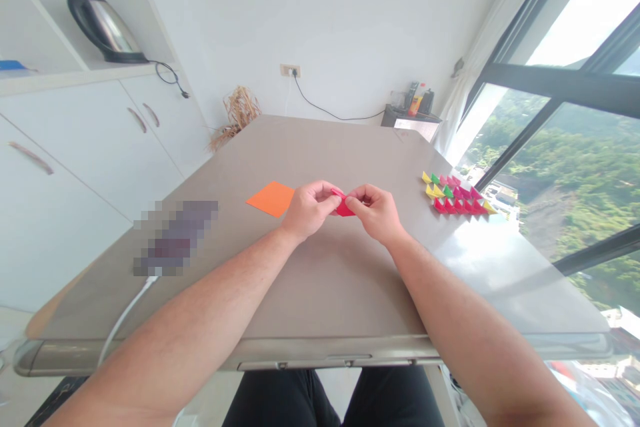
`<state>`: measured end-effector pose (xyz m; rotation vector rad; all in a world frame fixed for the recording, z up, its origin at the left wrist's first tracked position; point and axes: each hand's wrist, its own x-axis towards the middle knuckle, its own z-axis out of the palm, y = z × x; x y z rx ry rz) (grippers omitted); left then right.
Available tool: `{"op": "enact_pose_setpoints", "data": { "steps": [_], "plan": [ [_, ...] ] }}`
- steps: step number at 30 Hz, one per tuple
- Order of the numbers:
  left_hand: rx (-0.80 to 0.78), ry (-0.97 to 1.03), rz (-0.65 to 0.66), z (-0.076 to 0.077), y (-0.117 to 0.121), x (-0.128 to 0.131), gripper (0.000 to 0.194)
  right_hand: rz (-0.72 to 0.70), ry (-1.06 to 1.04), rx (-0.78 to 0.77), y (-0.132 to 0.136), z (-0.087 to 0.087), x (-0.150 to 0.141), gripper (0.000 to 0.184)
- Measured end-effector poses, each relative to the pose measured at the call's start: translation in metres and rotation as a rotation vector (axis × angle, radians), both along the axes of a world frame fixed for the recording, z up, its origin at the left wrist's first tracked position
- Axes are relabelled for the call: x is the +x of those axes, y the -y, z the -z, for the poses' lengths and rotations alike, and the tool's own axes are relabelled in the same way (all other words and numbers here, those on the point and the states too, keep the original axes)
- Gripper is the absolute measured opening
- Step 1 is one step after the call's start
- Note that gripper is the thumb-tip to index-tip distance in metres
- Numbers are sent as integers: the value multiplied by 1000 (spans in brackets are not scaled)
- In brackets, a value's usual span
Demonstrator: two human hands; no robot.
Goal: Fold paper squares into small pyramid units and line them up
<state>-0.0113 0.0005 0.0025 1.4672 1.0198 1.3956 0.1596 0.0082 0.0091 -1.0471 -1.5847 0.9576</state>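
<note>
A small piece of folded red paper [345, 207] is held between both my hands, over the middle of the table. My left hand [311, 208] pinches its left side between thumb and fingers. On the right side, my right hand [374, 211] grips it the same way. The fingers cover much of the paper, so its full shape is hidden. Just left of my left hand lies a flat orange sheet of paper [270, 199], its right corner behind the hand.
Rows of small folded paper boats [457, 205] in red, pink, green and yellow stand at the table's right, by the window. A blurred-out object [175, 240] with a white cable [125, 320] lies at left. The grey table [330, 280] reaches toward the wall.
</note>
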Motion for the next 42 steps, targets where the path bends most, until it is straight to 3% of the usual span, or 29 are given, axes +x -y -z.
{"op": "enact_pose_setpoints", "data": {
  "steps": [7,24,34,42],
  "plan": [
    [126,-184,-71,2,-2,-4,14,-67,-51,-55,-1,2,1,11],
    [72,-155,-62,-3,6,-1,17,-96,-55,-67,1,-2,2,16],
    [133,-232,-155,-2,6,-2,18,-110,-82,-69,0,0,2,14],
    [102,-226,-99,-2,4,-6,17,-91,-56,-76,4,-4,1,16]
  ]
}}
